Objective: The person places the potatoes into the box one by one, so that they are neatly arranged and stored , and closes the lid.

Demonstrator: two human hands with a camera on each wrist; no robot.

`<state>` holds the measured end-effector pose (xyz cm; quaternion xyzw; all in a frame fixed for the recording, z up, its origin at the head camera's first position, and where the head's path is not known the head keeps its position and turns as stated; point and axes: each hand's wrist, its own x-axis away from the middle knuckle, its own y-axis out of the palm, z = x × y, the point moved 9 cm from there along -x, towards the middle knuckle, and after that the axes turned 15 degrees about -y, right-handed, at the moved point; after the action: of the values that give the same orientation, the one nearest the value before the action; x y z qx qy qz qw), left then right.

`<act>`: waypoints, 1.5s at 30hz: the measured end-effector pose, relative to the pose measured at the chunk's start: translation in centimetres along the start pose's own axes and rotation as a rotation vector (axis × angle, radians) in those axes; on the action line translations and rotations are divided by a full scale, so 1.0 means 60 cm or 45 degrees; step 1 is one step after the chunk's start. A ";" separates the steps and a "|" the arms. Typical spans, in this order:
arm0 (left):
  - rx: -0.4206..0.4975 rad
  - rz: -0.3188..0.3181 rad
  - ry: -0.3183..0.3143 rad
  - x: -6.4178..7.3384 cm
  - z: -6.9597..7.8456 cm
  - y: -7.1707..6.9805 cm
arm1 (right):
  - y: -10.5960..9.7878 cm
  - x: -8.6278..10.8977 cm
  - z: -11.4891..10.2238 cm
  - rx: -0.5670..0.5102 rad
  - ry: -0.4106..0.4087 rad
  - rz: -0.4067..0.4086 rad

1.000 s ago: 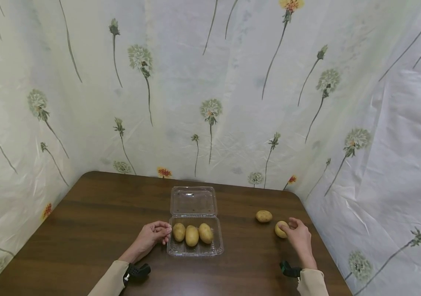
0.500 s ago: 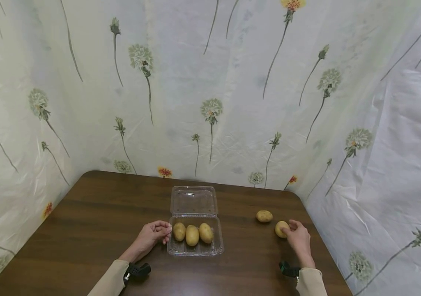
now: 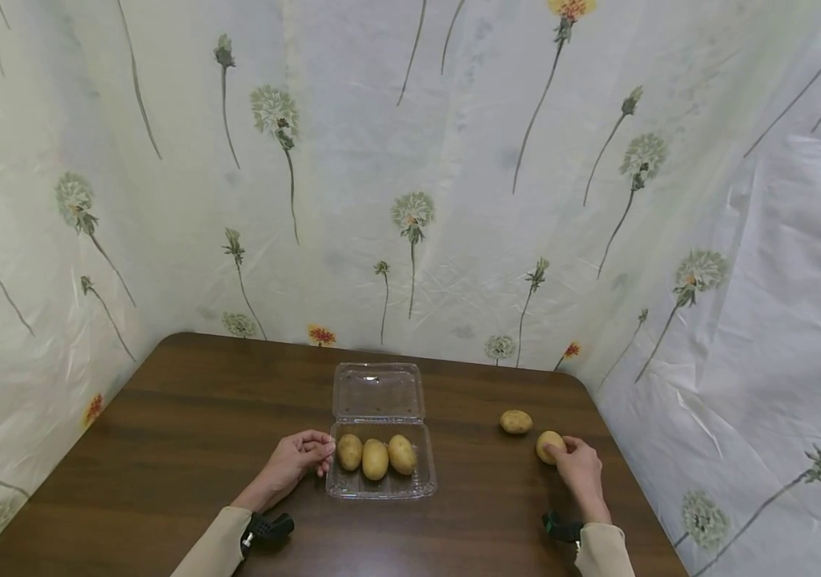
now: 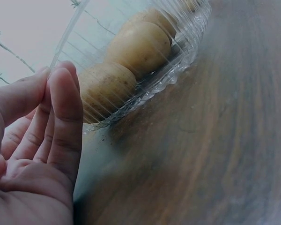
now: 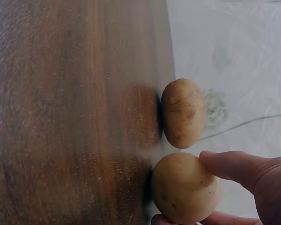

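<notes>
A clear plastic clamshell box (image 3: pixel 420 481) stands on the table with its lid (image 3: pixel 377 391) folded back, and three potatoes (image 3: pixel 375 459) lie side by side in its base. My left hand (image 3: pixel 295 465) pinches the left rim of the box between thumb and fingers, as the left wrist view shows close up. On the right, my right hand (image 3: pixel 580 471) grips a potato (image 5: pixel 183 187) with the thumb on one side and fingers on the other. Just beyond it another potato (image 3: pixel 516 422) lies on the table, with no hand on it.
The dark wooden table (image 3: pixel 237 401) has rounded far corners. A pale curtain (image 3: pixel 468 240) printed with dandelions hangs behind it and along both sides. Each wrist wears a black camera mount below the hand.
My right hand's fingers have closed in around the potato, and the hand has drawn slightly in against it. The left hand and the box have stayed in place.
</notes>
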<state>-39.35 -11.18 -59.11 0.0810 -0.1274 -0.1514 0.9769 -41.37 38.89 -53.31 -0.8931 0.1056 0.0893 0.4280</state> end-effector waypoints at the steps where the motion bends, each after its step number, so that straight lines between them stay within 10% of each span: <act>1: -0.001 -0.004 0.003 0.000 0.000 0.000 | 0.001 0.001 0.001 0.001 0.004 -0.004; 45: 0.009 -0.043 0.008 0.002 0.004 0.004 | -0.004 0.014 0.002 -0.059 0.090 0.100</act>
<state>-39.26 -10.99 -58.82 0.0872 -0.1236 -0.1674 0.9742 -40.52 39.03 -53.41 -0.9006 0.1534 0.0769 0.3993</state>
